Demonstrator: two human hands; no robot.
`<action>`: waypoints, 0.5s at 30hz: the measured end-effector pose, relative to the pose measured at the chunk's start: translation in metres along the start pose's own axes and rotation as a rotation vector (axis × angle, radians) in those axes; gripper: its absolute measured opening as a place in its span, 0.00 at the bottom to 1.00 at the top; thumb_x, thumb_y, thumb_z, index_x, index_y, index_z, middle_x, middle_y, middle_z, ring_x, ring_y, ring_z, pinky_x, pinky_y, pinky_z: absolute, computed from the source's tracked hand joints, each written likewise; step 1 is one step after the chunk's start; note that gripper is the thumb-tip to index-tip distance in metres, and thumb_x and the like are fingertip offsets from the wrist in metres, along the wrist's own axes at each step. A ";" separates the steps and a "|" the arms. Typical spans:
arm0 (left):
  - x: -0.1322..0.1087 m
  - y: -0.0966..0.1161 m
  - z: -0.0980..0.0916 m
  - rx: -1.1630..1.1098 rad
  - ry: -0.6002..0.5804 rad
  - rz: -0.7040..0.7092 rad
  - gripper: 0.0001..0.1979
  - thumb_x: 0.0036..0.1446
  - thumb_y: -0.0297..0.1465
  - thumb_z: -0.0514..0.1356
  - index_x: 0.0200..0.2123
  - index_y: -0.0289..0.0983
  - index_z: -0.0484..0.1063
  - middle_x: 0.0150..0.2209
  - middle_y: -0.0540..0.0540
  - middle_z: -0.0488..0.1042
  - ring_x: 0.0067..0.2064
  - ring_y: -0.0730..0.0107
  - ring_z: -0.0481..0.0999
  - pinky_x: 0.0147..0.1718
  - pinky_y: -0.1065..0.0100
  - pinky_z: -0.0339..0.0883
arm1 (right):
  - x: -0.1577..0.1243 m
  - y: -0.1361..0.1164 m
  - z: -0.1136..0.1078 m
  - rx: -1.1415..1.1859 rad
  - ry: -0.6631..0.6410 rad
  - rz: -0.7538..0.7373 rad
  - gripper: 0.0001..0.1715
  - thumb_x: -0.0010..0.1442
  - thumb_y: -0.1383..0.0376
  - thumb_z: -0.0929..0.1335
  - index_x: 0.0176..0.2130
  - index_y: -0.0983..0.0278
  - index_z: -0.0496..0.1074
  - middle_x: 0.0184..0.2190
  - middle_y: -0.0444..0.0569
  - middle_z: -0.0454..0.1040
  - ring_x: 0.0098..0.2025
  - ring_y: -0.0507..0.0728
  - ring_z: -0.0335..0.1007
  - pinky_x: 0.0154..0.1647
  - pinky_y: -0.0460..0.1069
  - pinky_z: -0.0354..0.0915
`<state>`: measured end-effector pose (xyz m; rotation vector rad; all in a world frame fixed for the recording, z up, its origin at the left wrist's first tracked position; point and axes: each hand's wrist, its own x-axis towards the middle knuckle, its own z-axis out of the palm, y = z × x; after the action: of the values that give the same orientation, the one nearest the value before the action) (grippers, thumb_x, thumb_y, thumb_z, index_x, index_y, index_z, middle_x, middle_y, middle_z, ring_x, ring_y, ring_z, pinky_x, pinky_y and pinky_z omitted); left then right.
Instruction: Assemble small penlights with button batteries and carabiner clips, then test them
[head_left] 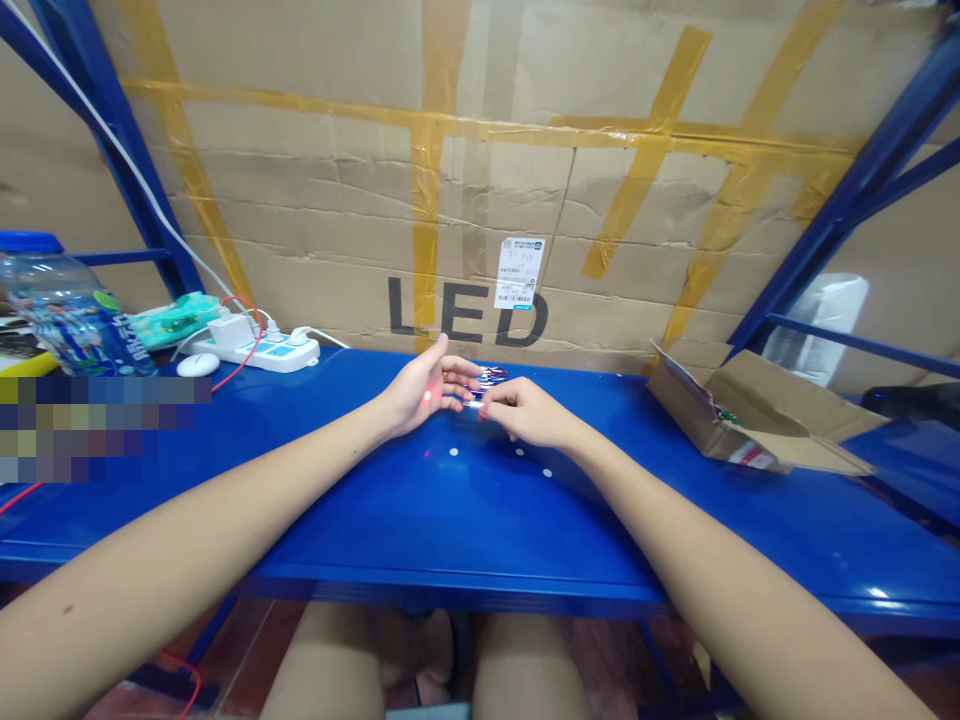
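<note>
My right hand (525,412) pinches a small silvery stick-like thing (474,404) between thumb and fingers, just above the blue tabletop (420,510). Its exact kind is too small to make out. My left hand (424,390) faces it with the palm turned inward, thumb up and fingers loosely apart. A bright red light spot (428,396) shows on the left palm. Behind the fingertips lies a bunch of shiny blue, red and silver slim things (491,378), partly hidden by both hands.
At the left stand a plastic bottle (71,310), a white power strip (277,350) with plugs and a white mouse-like object (199,366). An open cardboard box (720,420) sits at the right. A large taped carton (337,220) marked LED rises behind the table.
</note>
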<state>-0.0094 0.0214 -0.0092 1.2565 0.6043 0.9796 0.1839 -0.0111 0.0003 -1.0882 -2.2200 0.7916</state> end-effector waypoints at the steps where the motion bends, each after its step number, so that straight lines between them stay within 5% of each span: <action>1: 0.000 0.000 0.000 -0.001 0.001 0.003 0.36 0.56 0.60 0.53 0.37 0.30 0.78 0.33 0.37 0.76 0.32 0.64 0.73 0.29 0.67 0.64 | 0.000 0.000 0.000 0.002 0.000 0.001 0.15 0.58 0.62 0.63 0.21 0.64 0.64 0.17 0.39 0.58 0.21 0.49 0.55 0.24 0.46 0.51; 15: -0.002 0.001 0.003 0.034 0.017 0.010 0.35 0.56 0.60 0.54 0.36 0.31 0.78 0.33 0.38 0.76 0.32 0.65 0.73 0.28 0.68 0.64 | 0.000 0.000 -0.001 -0.027 -0.007 -0.011 0.17 0.59 0.61 0.63 0.21 0.63 0.61 0.17 0.39 0.56 0.21 0.49 0.54 0.24 0.46 0.51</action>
<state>-0.0085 0.0180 -0.0078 1.2834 0.6302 0.9932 0.1847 -0.0109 0.0010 -1.0872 -2.2472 0.7641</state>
